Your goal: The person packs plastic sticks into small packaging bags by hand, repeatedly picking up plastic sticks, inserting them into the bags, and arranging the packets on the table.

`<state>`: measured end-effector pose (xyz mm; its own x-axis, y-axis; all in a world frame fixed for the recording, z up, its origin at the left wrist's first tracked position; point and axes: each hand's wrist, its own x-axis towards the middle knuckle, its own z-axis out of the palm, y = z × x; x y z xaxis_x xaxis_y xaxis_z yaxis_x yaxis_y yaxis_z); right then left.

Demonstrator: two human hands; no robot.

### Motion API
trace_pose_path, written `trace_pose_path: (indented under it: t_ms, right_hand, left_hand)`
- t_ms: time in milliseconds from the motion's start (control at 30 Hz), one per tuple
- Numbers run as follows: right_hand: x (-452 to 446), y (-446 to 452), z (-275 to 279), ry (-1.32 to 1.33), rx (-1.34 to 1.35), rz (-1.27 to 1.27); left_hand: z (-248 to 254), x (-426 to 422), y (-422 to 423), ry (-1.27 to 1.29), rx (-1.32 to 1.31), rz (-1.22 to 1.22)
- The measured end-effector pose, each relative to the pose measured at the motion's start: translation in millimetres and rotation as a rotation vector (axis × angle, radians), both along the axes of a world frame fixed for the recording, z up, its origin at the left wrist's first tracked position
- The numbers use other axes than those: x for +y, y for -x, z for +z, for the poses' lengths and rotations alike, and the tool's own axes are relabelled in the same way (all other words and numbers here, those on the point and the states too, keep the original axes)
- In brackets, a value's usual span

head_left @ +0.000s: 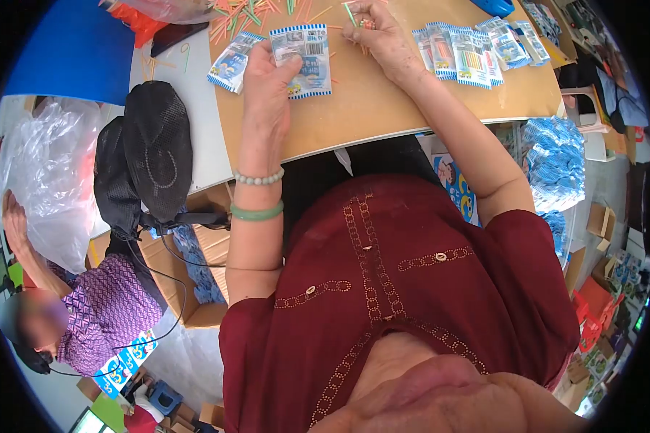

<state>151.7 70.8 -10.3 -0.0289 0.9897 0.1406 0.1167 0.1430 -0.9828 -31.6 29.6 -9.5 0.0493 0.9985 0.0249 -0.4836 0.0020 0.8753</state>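
My left hand (267, 76) is closed on a small clear plastic packet (312, 61) with blue-and-white striped ends, gripped near its lower left. Another such packet (227, 65) lies on the table just left of that hand. My right hand (386, 43), fingers pinched together, holds several thin coloured sticks (366, 24), green and orange among them. More loose sticks (249, 14) are heaped at the far side of the table, beyond my left hand. To the right of my right hand lies an overlapping row of packets (469, 61), some with coloured sticks inside.
The brown tabletop (383, 108) ends close to my body. At left are black mesh bags (155, 151), a dark phone (177, 37) and a co-worker (112, 307) beside a clear plastic bag (54, 166). Bundled blue-striped packets (552, 162) are at the right, below table level.
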Motion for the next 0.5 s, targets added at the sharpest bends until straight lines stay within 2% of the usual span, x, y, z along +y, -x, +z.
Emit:
trace_pose_path:
  t_ms: [33,167,333,433,500]
  right_hand:
    - [-1,0,-4,-0.073,-0.115,-0.058]
    - [14,-4,-27,-0.248,-0.071,0.039]
    - [9,-3,-18,-0.086,0.004,0.091]
    - [2,8,0,-0.001,0.230,0.114]
    - [10,-2,-17,-0.040,0.226,0.164]
  left_hand:
    - [3,-3,-2,-0.024,0.017,-0.014]
    - [-8,0,4,0.033,0.015,-0.042]
    - [-6,-6,3,0.008,0.085,-0.051]
    - [-2,-10,-6,-0.018,0.080,-0.057]
    - [-3,-9,-9,-0.004,0.057,-0.030]
